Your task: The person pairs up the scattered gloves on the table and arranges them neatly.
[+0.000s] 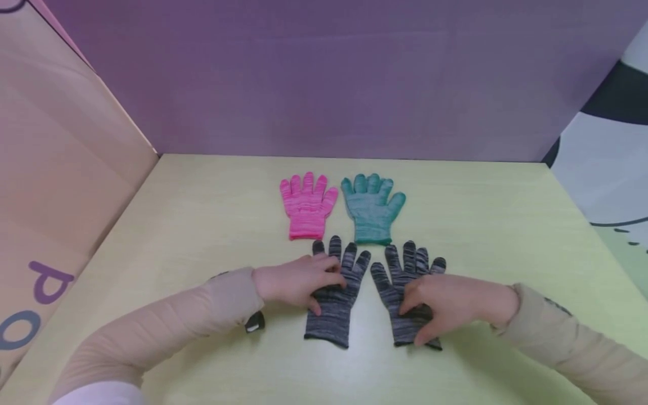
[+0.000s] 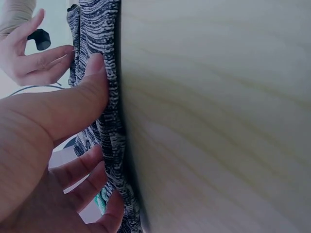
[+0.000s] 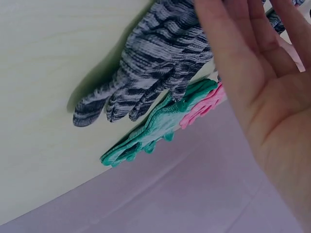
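Two dark grey-and-black striped knit gloves lie flat side by side, fingers pointing away from me. My left hand (image 1: 306, 278) rests on the left grey glove (image 1: 331, 315), fingers loosely bent over its palm. In the left wrist view its thumb (image 2: 92, 87) and fingertips touch the knit along the glove's edge. My right hand (image 1: 450, 304) lies over the lower part of the right grey glove (image 1: 400, 281), thumb near the cuff and fingers spread apart. Behind them lie a pink glove (image 1: 307, 208) and a teal glove (image 1: 373, 211), both flat with cuffs toward me.
The gloves lie on a pale yellow wood-grain table (image 1: 217, 208). A purple panel (image 1: 329, 79) stands along its back edge, a pinkish panel (image 1: 61, 157) with letters on the left, and a black-and-white patterned panel (image 1: 607, 163) on the right. A dark strap piece (image 1: 255, 322) shows at my left wrist.
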Demonstrator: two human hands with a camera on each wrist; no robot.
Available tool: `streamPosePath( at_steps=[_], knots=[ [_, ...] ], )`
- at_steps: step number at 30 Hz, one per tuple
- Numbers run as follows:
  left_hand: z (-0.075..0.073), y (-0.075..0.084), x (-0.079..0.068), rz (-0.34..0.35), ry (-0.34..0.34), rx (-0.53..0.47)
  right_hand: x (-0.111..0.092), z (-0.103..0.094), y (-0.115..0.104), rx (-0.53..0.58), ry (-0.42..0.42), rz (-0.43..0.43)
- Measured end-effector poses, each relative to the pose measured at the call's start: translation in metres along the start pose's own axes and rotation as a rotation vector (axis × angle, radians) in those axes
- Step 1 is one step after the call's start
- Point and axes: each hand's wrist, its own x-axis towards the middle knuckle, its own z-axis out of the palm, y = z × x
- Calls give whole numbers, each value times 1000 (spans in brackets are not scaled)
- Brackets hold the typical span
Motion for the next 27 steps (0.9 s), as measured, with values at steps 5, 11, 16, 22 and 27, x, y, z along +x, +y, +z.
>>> streamPosePath(
  at_steps=[5, 11, 16, 22, 27],
  knots=[
    [-1, 1, 0, -7, -6, -7, 2, 2, -3, -6, -27, 60],
    [-2, 1, 0, -1, -4, -1, 3, 8, -5, -100, -26, 87],
    [-3, 1, 0, -1, -10, 4, 2, 12, -4, -124, 2, 58],
    [-3, 3, 0, -19, -24, 12, 2, 14, -4, -129, 15, 44],
    [-6, 4, 0, -13, -43, 23, -1, 14, -3, -107, 26, 55]
  ],
)
